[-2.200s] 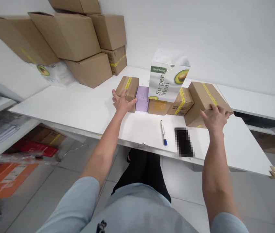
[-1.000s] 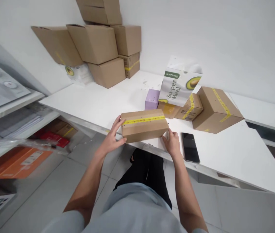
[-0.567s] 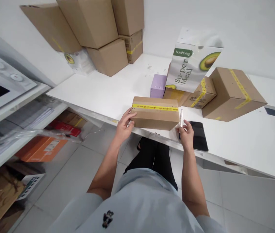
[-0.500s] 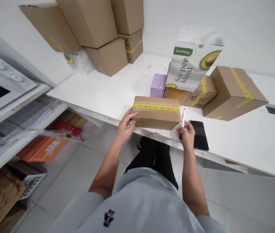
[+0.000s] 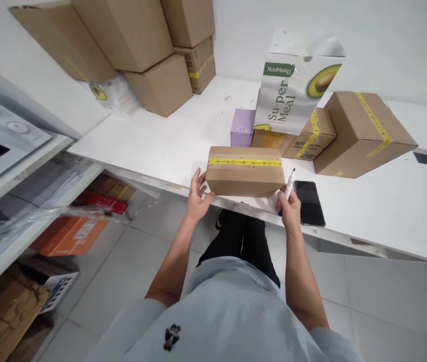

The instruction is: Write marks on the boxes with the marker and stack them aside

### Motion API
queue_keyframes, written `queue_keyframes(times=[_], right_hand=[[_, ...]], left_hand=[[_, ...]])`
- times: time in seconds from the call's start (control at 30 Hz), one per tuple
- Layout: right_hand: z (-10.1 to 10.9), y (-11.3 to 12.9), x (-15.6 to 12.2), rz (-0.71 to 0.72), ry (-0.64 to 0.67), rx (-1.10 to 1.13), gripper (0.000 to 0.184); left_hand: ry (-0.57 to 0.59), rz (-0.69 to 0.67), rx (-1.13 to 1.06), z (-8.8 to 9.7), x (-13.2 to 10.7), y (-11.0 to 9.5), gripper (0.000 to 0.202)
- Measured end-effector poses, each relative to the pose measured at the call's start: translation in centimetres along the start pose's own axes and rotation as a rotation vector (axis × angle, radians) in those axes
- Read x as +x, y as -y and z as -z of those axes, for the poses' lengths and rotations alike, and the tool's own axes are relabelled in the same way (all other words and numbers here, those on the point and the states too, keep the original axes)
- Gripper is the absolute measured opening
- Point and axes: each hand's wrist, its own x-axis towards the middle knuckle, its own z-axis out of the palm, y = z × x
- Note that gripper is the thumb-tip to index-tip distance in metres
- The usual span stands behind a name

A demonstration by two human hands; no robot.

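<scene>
A cardboard box (image 5: 245, 173) with yellow printed tape along its top lies near the front edge of the white table. At its left end is my left hand (image 5: 199, 200), fingers apart and not wrapped round it; whether a fingertip touches the cardboard I cannot tell. My right hand (image 5: 289, 206), closed, grips a white marker (image 5: 291, 184) by the box's right end. The marker's dark tip points up and is uncapped. Something dark blue shows below the right fingers, mostly hidden. Just right of that hand lies a black phone (image 5: 309, 203).
Behind the box stand a small purple box (image 5: 242, 127), a white avocado-print package (image 5: 296, 88) and taped cartons (image 5: 364, 136). More cartons (image 5: 161, 85) are stacked at the back left. A shelf unit (image 5: 47, 201) with papers and an orange box (image 5: 72, 235) flanks the left side.
My left hand has loosened from the box's left end, its fingers spreading. The marker has tilted to the right in my right hand. The view has shifted slightly.
</scene>
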Motion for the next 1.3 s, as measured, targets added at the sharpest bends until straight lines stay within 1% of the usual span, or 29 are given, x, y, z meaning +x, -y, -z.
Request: queue_keyframes(times=[0.1,0.2,0.37,0.43,0.47,0.53,0.6,0.67,0.73,0.8,0.9,1.0,1.1,1.2,1.3], right_hand=[[-0.3,0.5,-0.2,0.001,0.025,-0.122,0.047],[-0.5,0.8,-0.5,0.008,0.007,-0.143,0.041],[-0.7,1.1,-0.8,0.019,-0.062,-0.027,0.048],[-1.0,1.5,-0.8,0.046,-0.062,0.016,0.050],[-1.2,1.7,-0.8,0.060,-0.058,0.025,0.051],[-1.5,2.0,-0.7,0.076,-0.046,0.016,0.053],[-1.6,2.0,-0.7,0.080,-0.025,-0.012,0.053],[-1.4,1.9,-0.7,0.083,-0.004,-0.031,0.053],[-0.8,2.0,-0.7,0.101,0.021,-0.050,0.053],[-0.1,2.6,-0.7,0.143,0.062,-0.107,0.059],[0.5,3.7,-0.6,0.216,0.172,-0.281,0.068],[0.6,4.4,-0.6,0.240,0.250,-0.451,0.068],[0.5,4.7,-0.5,0.273,0.242,-0.515,0.066],[0.4,4.7,-0.4,0.292,0.223,-0.544,0.063],[0.3,4.0,-0.7,0.245,0.176,-0.512,0.066]], left_hand=[[0.052,0.098,0.027,-0.5,-0.5,0.1,0.077],[0.080,0.104,0.055,-0.4,-0.9,-1.0,0.070],[-0.020,0.043,0.236,1.6,-1.2,-4.8,0.063],[-0.057,-0.001,0.288,2.2,-1.1,-5.8,0.064],[-0.063,-0.010,0.298,2.2,-1.1,-6.0,0.065],[-0.053,0.012,0.284,2.0,-1.0,-5.7,0.071],[-0.014,0.064,0.247,1.8,-1.1,-5.0,0.080],[0.030,0.094,0.220,1.6,-1.2,-4.3,0.086],[0.070,0.085,0.231,1.7,-1.4,-4.3,0.088],[0.105,0.059,0.286,1.9,-1.3,-4.8,0.084],[0.150,0.033,0.397,1.9,-1.0,-5.8,0.071],[0.133,0.018,0.439,1.4,-0.8,-6.0,0.069],[0.094,0.005,0.460,0.8,-0.8,-5.5,0.069],[0.075,-0.007,0.492,0.7,-0.7,-5.0,0.067],[0.083,-0.011,0.498,0.9,-0.7,-4.6,0.068]])
